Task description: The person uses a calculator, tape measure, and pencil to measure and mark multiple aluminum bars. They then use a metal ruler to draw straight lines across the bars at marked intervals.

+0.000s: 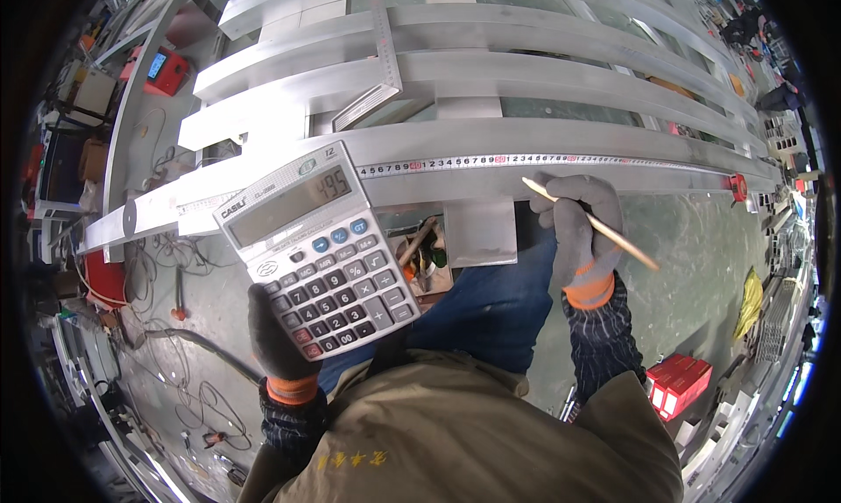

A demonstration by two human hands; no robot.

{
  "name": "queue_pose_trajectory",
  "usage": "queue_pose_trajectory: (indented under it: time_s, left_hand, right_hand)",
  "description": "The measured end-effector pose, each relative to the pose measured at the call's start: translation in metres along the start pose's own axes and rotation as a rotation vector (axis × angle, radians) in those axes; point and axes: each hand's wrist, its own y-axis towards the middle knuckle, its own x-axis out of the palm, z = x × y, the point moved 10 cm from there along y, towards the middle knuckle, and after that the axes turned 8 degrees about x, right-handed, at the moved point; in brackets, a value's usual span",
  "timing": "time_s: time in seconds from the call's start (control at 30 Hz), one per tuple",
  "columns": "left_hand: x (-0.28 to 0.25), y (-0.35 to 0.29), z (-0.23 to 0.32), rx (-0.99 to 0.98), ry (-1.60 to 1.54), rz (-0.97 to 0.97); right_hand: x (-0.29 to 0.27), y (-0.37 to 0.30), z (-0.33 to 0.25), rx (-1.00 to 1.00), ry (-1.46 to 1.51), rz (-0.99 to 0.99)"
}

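Observation:
My left hand [279, 337] grips a silver calculator [311, 253] by its lower left side, screen and keys facing up. The calculator covers part of the near metal bar. In my right hand [583, 218], gloved in grey with an orange cuff like the left, is a slim pale pencil [618, 238], its pointed end toward the bar. Along that near bar [420, 188] a tape measure's blade [534, 161] is stretched out, its red case [738, 187] at the far right end. A metal square [384, 52] lies across the bars beyond the calculator.
Several parallel aluminium bars [491, 32] form a frame ahead of me. A red device with a screen [161, 70] stands at the far left. Cables [197, 376] lie on the floor at left. Red boxes [679, 385] and a yellow bag [749, 302] are at right.

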Motion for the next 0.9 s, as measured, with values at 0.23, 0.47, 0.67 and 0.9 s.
queue_pose_trajectory:
  time_s: [0.23, 0.47, 0.67, 0.9]
  left_hand:
    - [0.022, 0.005, -0.017, -0.06, -0.105, 0.027]
    - [0.034, -0.009, -0.034, -0.199, -0.091, -0.013]
    - [0.02, -0.019, -0.042, -0.196, -0.008, -0.074]
    - [0.022, -0.022, -0.026, -0.101, -0.076, -0.063]
  right_hand:
    - [0.084, -0.088, 0.016, 0.569, 0.447, -0.308]
    - [0.121, -0.117, -0.008, 0.633, 0.493, -0.443]
    - [0.118, -0.127, -0.005, 0.546, 0.286, -0.484]
    - [0.089, -0.109, -0.021, 0.328, 0.12, -0.327]
